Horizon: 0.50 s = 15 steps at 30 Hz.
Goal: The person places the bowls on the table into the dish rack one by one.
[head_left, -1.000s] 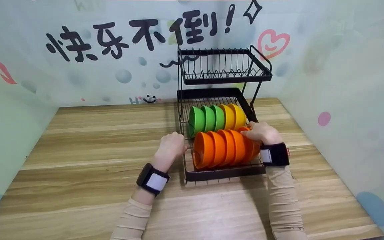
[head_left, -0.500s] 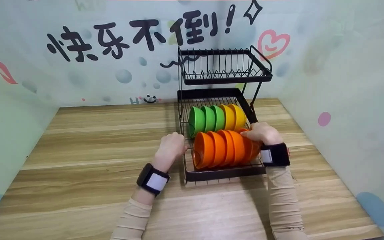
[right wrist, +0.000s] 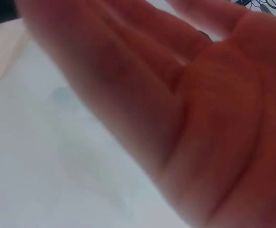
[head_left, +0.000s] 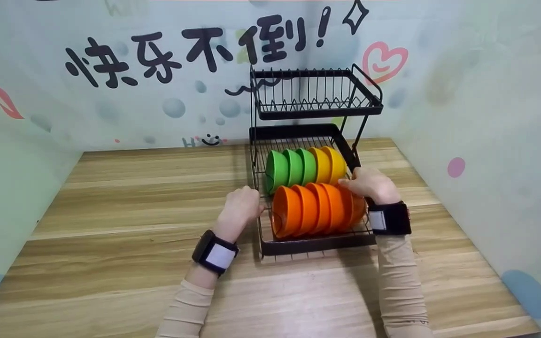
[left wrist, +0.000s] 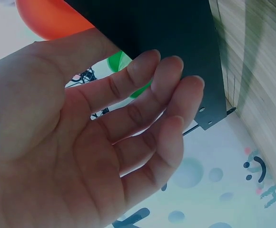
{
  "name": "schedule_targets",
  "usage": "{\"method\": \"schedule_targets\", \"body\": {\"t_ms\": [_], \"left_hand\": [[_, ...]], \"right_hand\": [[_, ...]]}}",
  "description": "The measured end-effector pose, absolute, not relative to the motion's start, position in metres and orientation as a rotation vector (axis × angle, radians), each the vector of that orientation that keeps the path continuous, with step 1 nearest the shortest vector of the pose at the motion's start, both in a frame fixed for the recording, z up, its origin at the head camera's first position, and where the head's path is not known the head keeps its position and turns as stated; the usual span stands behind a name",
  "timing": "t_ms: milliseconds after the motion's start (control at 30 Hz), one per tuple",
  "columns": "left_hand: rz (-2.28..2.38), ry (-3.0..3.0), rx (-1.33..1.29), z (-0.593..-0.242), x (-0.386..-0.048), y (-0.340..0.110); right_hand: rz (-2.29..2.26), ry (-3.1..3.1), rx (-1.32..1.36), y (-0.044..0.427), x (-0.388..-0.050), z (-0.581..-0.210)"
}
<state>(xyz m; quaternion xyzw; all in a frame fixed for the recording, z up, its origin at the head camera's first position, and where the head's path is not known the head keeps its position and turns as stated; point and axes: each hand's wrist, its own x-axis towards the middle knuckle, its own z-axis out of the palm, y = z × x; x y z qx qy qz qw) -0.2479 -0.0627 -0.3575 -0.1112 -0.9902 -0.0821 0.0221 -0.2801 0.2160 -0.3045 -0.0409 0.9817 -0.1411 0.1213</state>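
A black two-tier dish rack (head_left: 317, 245) stands on the wooden table. Several orange bowls (head_left: 288, 211) lean on their sides in a front row on its lower tier. Behind them, green bowls (head_left: 277, 171) and yellow bowls (head_left: 338, 165) make a second row. My left hand (head_left: 241, 205) holds the rack's left edge; in the left wrist view its fingertips press the dark side wall (left wrist: 176, 28), with the thumb over the rim. Beside the rightmost orange bowl (head_left: 357, 209) is my right hand (head_left: 373, 185), its fingers looking extended in the blurred right wrist view. Contact with that bowl is unclear.
The upper tier (head_left: 317, 112) overhangs the back of the lower one, with upright wire dividers. Pale printed walls (head_left: 486, 117) enclose the table (head_left: 134, 225) at the back and sides.
The rightmost orange bowl has settled lower and closer to its row. My right hand has shifted slightly up, its thumb off that bowl's top. My left hand stays put.
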Motion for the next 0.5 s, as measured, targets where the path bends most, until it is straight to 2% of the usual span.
{"method": "schedule_targets", "body": {"t_ms": [300,500], "left_hand": [[-0.293,-2.965,-0.343,-0.355,-0.248,-0.064],[-0.34,-2.839,-0.272,-0.346,-0.247,-0.062]], "right_hand": [[-0.692,3.025,-0.245,0.2,-0.275,-0.297],[-0.642,3.106,-0.378,0.179,-0.267,-0.295]]}}
